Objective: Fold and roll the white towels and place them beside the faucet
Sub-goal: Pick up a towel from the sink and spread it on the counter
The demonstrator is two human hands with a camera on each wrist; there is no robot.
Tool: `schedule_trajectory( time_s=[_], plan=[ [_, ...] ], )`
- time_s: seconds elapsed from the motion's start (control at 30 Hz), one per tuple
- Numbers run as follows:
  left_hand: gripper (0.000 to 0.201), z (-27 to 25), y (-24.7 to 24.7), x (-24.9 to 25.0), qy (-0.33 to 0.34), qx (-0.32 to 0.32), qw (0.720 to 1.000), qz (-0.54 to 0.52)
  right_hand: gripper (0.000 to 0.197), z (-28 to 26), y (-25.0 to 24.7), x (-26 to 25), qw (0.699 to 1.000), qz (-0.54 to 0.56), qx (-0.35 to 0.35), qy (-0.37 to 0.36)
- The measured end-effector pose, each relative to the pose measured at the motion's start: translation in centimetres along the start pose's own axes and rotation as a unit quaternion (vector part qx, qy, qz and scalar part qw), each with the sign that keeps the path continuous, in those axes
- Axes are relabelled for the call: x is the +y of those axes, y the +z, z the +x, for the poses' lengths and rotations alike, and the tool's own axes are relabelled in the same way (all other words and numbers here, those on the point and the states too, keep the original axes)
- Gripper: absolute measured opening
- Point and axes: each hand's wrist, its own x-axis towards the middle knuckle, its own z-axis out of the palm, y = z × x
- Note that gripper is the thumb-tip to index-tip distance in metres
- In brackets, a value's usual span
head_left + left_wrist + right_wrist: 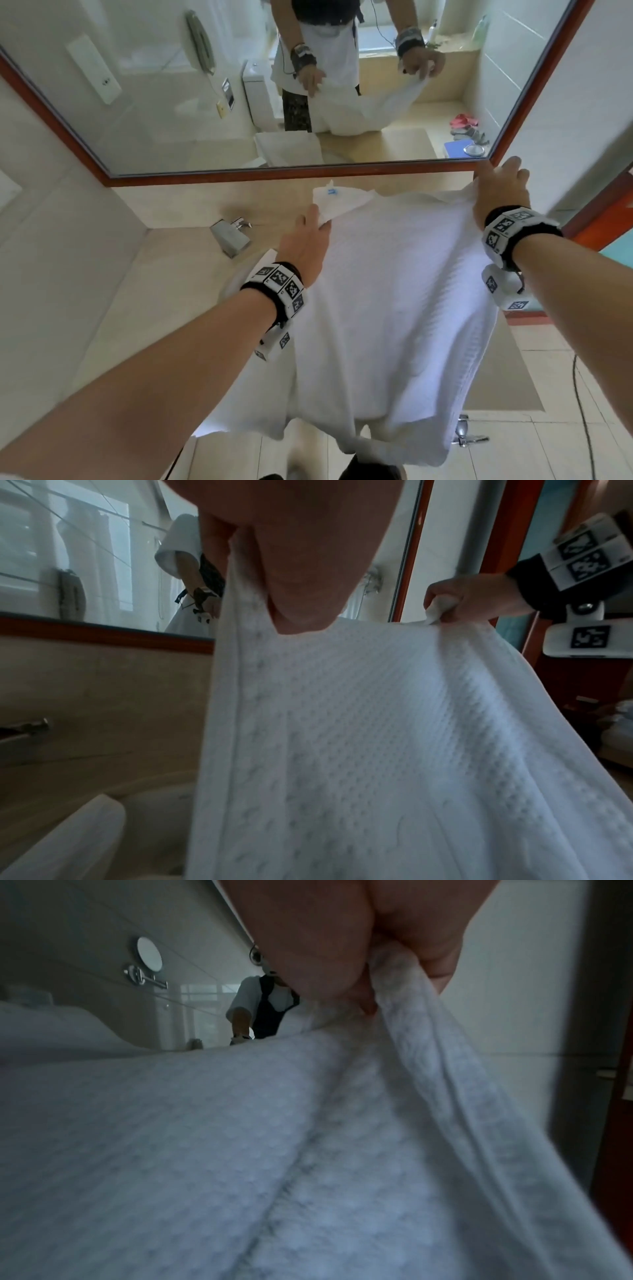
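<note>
A white waffle-weave towel hangs spread in the air over the sink counter, held by its two top corners. My left hand pinches the left corner, where a small label shows. My right hand grips the right corner, close to the mirror's lower right corner. In the left wrist view the towel drapes down from my left hand, and my right hand bunches the far corner. The right wrist view shows my right hand clamped round a fold of the towel. The chrome faucet stands left of the towel.
A wood-framed mirror fills the wall behind the beige counter. A folded white towel lies near the basin on the left. A door frame is at the right. A black cable hangs at the right.
</note>
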Motion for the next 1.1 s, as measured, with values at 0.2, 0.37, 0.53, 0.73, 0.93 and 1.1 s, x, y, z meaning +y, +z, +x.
schedule_trajectory(
  time_s=[0.2,0.37,0.53,0.73,0.93,1.1],
  plan=[
    [0.071,5.8,4.1,3.5,-0.019,-0.065,0.997,-0.042,0.044,3.5,4.7,5.5,0.997,-0.05,-0.059,-0.025],
    [0.078,11.6,6.7,6.1,-0.04,-0.097,0.993,-0.044,0.041,8.7,9.0,9.1,0.993,-0.037,-0.113,-0.017],
    [0.078,16.9,9.1,7.6,-0.085,-0.127,0.988,-0.029,0.046,12.6,13.9,10.9,0.99,-0.011,-0.142,-0.017],
    [0.055,18.3,14.3,10.5,-0.141,-0.262,0.954,0.025,0.045,12.4,20.1,12.3,0.984,-0.011,-0.178,0.006],
    [0.067,19.7,17.3,13.9,-0.039,-0.205,0.977,-0.05,0.043,7.0,24.9,9.9,0.937,-0.05,-0.289,-0.188],
    [0.082,21.1,20.9,16.8,-0.015,-0.278,0.946,-0.168,0.082,1.5,28.2,9.2,0.898,-0.057,-0.422,-0.113]
  ],
)
